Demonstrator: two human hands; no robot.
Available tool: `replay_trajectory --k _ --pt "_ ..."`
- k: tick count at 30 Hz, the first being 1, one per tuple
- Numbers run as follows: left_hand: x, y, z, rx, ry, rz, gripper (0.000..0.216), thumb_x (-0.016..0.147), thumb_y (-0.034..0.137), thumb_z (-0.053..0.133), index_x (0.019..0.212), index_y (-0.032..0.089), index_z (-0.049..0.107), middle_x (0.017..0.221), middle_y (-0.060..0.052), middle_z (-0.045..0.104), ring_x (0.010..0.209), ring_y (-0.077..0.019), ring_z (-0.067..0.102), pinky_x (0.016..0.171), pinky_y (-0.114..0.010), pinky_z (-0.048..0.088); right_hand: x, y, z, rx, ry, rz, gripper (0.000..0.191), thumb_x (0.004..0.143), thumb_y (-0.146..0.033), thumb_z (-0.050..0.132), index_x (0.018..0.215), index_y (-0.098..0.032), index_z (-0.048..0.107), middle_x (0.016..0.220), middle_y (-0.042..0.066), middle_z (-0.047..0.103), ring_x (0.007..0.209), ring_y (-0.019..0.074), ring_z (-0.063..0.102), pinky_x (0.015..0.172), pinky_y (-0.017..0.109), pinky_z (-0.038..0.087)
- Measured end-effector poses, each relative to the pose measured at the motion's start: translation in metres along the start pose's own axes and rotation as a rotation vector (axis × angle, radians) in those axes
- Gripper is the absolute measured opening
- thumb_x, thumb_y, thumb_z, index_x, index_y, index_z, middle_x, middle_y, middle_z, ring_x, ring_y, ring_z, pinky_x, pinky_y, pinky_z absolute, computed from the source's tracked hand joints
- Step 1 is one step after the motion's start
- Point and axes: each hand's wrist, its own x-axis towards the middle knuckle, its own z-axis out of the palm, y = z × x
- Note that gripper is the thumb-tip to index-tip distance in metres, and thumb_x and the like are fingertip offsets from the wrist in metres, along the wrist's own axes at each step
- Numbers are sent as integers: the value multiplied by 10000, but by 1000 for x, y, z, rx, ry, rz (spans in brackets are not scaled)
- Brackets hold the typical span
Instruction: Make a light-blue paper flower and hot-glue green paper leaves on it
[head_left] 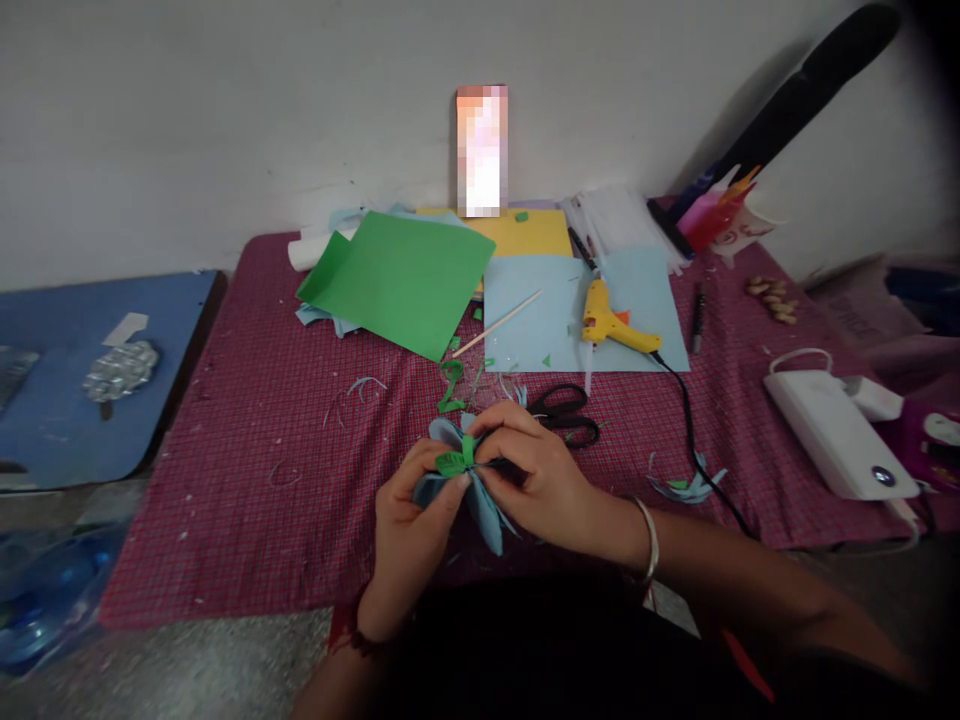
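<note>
The table (247, 450), clothed in red check, is strewn with paper scraps (699, 490). Behind the table stands a pale wall (225, 120); left of it, a blue board (60, 440); below its front edge, speckled floor (247, 660). At the table's front middle, the left hand (416, 510) and right hand (536, 475) grasp a blue-petalled paper flower (486, 518). Yellow glue gun (598, 308): table's rear right

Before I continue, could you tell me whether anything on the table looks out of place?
The yellow glue gun lies directly on the blue sheet, perhaps risky if hot. Paper scraps also litter the tablecloth near its cord.
</note>
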Motion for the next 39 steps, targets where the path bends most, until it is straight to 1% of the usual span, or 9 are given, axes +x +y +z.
replay_trajectory --k 3,9,13,16,24,27,32,36,39 --pt "-1 0 2 16 17 27 33 853 225 669 823 215 662 851 9 632 830 -134 604 752 -238 475 0 0 0 0 2 -12 173 834 -27 579 812 -196 555 1023 60 579 953 168 589 835 324 498" --pt "0 -5 0 46 32 71 57 873 221 648 830 226 685 859 19 624 820 -118 595 748 -229 465 0 4 -3 57 54 -12 175 823 -12 586 807 -186 582 999 61 574 949 165 591 828 312 492" --pt "2 -5 1 97 34 54 95 888 232 626 804 216 666 830 24 600 782 -110 579 715 -223 456 1 5 -4 69 47 14 178 815 -9 595 806 -186 588 998 55 576 944 161 592 830 312 487" --pt "2 -5 2 113 49 73 102 890 227 612 793 208 638 817 26 590 768 -111 569 699 -226 446 2 5 -3 81 57 31 181 809 -8 601 798 -188 587 993 49 580 942 158 597 823 304 488" --pt "4 -4 7 126 69 126 106 913 209 558 815 208 601 825 23 571 792 -119 562 732 -242 437 4 5 -2 73 60 41 168 817 -29 604 791 -194 584 990 43 580 932 156 599 813 303 491" --pt "2 -5 6 104 73 118 100 909 197 569 813 213 595 821 30 566 794 -115 562 743 -239 437 4 4 -3 67 57 44 184 802 -15 599 792 -197 582 987 41 578 930 157 596 812 307 495" --pt "-3 -7 3 28 81 117 74 867 160 626 842 229 616 813 42 591 769 -104 572 700 -213 439 3 5 -4 66 49 35 176 811 -29 599 803 -204 587 990 44 581 931 165 599 808 324 502" --pt "-5 -6 -1 49 83 156 99 854 140 642 818 230 624 780 48 593 737 -96 568 667 -200 435 4 3 -6 58 39 29 161 816 -40 611 806 -199 592 990 51 576 931 167 599 813 330 503" --pt "-7 -5 -5 92 79 201 97 849 135 650 821 228 645 820 37 599 762 -101 568 679 -208 439 3 0 -7 45 20 23 152 820 -45 615 811 -195 594 1003 56 574 933 166 597 820 326 501"
